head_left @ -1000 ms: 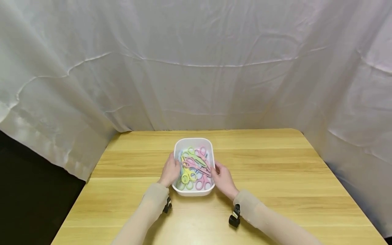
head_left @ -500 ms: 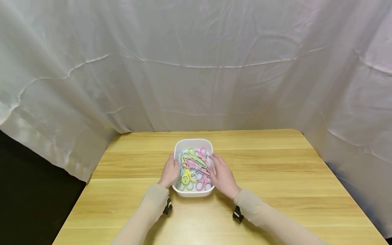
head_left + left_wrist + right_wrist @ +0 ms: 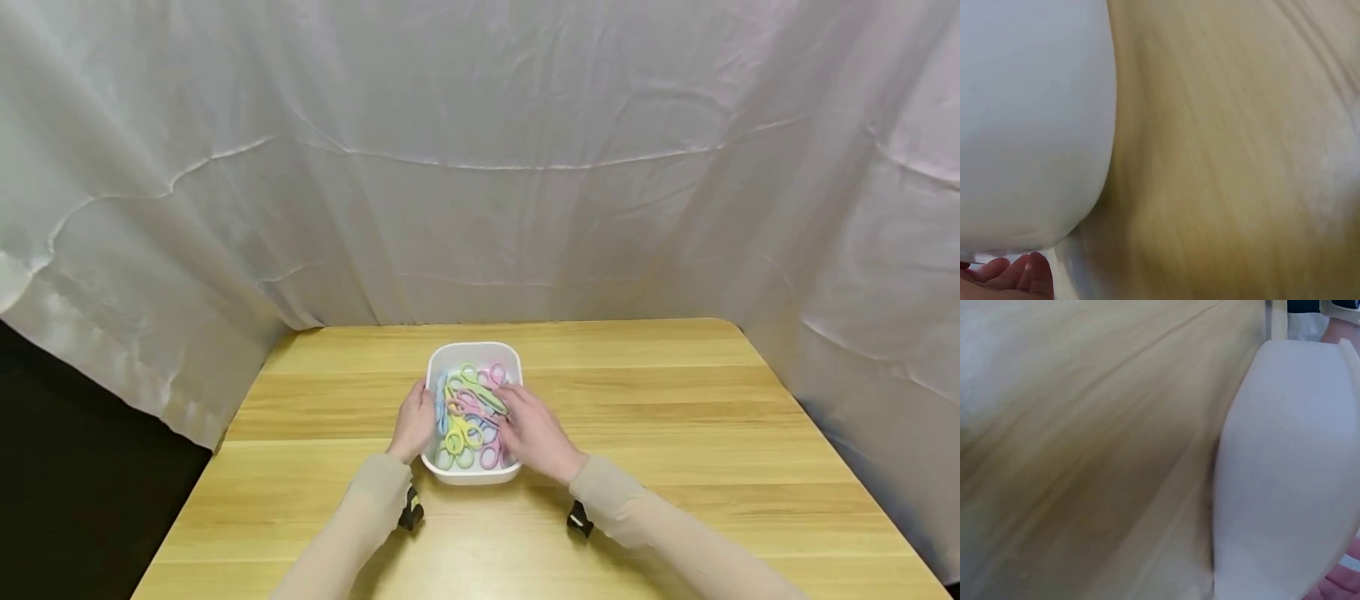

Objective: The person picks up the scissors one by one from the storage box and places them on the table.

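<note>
A white plastic bin [image 3: 472, 478] stands on the table, holding several pairs of pastel scissors. My left hand [image 3: 413, 423] grips its left wall, thumb at the rim. In the left wrist view, that hand's fingers [image 3: 1029, 275] lie against the wall. My right hand [image 3: 534, 432] reaches over the right rim, its fingertips among the scissors and hiding part of them. Nearest to it are pink scissors [image 3: 467, 403] and green scissors [image 3: 480, 385]. Yellow scissors [image 3: 454, 440] lie nearer the front, and blue scissors [image 3: 441, 412] along the left wall.
The bin rests on a light wood table [image 3: 660, 433]. A pale grey curtain [image 3: 480, 225] hangs behind the table and along both sides. A dark area [image 3: 75, 475] lies beyond the left edge.
My right hand has let go of the bin's right wall and moved left over the rim, into the scissors. The left hand keeps its place.
</note>
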Action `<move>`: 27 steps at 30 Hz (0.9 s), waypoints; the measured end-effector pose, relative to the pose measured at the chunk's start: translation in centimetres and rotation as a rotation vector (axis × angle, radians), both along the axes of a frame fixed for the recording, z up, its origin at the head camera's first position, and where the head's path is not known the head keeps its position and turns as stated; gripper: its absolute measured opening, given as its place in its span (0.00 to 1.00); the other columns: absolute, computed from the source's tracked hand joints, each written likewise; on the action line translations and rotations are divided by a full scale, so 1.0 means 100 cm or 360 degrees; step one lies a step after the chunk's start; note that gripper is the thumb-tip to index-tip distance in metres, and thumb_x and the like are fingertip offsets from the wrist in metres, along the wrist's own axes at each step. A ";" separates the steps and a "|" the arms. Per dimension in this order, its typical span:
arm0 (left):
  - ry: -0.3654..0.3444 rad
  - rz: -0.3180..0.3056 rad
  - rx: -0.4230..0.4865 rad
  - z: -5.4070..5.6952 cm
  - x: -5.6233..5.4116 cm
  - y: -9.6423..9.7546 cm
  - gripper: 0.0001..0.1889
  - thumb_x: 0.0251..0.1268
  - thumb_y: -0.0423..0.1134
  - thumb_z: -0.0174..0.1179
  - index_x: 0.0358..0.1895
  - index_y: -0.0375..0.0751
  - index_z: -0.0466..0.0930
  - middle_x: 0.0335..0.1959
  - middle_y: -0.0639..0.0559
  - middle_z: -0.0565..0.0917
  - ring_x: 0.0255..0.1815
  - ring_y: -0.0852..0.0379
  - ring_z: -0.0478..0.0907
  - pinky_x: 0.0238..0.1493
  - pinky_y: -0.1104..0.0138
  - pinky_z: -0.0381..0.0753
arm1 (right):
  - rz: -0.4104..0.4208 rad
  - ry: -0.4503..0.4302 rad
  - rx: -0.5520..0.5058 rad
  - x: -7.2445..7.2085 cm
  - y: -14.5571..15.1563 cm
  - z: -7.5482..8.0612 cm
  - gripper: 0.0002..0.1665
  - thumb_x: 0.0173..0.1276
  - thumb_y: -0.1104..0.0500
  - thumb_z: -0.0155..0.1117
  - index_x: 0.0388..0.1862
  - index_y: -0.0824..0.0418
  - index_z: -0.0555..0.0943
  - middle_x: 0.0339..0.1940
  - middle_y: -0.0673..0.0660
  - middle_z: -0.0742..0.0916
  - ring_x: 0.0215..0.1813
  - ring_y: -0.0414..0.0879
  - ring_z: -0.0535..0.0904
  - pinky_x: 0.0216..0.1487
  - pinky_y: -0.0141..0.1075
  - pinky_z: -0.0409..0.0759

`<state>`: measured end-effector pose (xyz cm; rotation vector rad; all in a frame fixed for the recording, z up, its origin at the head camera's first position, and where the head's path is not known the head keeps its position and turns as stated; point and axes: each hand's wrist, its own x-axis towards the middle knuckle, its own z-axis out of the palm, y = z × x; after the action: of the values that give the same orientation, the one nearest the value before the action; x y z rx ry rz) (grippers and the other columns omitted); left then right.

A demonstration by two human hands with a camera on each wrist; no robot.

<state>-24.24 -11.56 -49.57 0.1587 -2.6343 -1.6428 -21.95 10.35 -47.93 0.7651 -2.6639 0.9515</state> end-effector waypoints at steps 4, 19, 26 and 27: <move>-0.0018 0.0011 0.0040 -0.003 0.001 0.000 0.25 0.81 0.41 0.34 0.74 0.36 0.63 0.72 0.33 0.70 0.74 0.35 0.67 0.79 0.43 0.60 | 0.0065 -0.0080 0.0076 0.000 -0.005 0.005 0.29 0.66 0.66 0.66 0.67 0.64 0.75 0.65 0.61 0.82 0.64 0.56 0.80 0.66 0.49 0.81; 0.0063 0.0008 -0.0125 -0.001 -0.001 0.004 0.24 0.81 0.39 0.35 0.73 0.32 0.64 0.70 0.31 0.73 0.72 0.34 0.70 0.76 0.44 0.65 | 0.0221 -0.0033 0.0512 -0.014 -0.019 0.003 0.28 0.67 0.60 0.66 0.66 0.61 0.77 0.64 0.62 0.82 0.67 0.58 0.79 0.63 0.54 0.82; 0.0106 0.0001 -0.0196 0.001 -0.001 0.005 0.24 0.81 0.38 0.35 0.71 0.29 0.65 0.67 0.29 0.75 0.69 0.33 0.73 0.74 0.43 0.68 | 0.0246 0.0033 0.0687 -0.016 -0.022 -0.004 0.29 0.65 0.59 0.66 0.66 0.56 0.78 0.66 0.60 0.82 0.68 0.60 0.78 0.64 0.57 0.80; 0.0102 0.0007 -0.0192 0.001 0.000 0.005 0.24 0.81 0.37 0.36 0.71 0.29 0.65 0.67 0.29 0.75 0.68 0.33 0.73 0.74 0.44 0.68 | 0.0252 0.0024 0.0708 -0.016 -0.022 -0.004 0.29 0.65 0.58 0.66 0.67 0.56 0.78 0.67 0.61 0.81 0.68 0.61 0.77 0.64 0.58 0.79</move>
<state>-24.26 -11.08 -49.49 0.1059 -2.6730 -1.4566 -23.56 8.15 -48.35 1.0779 -2.8697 0.3737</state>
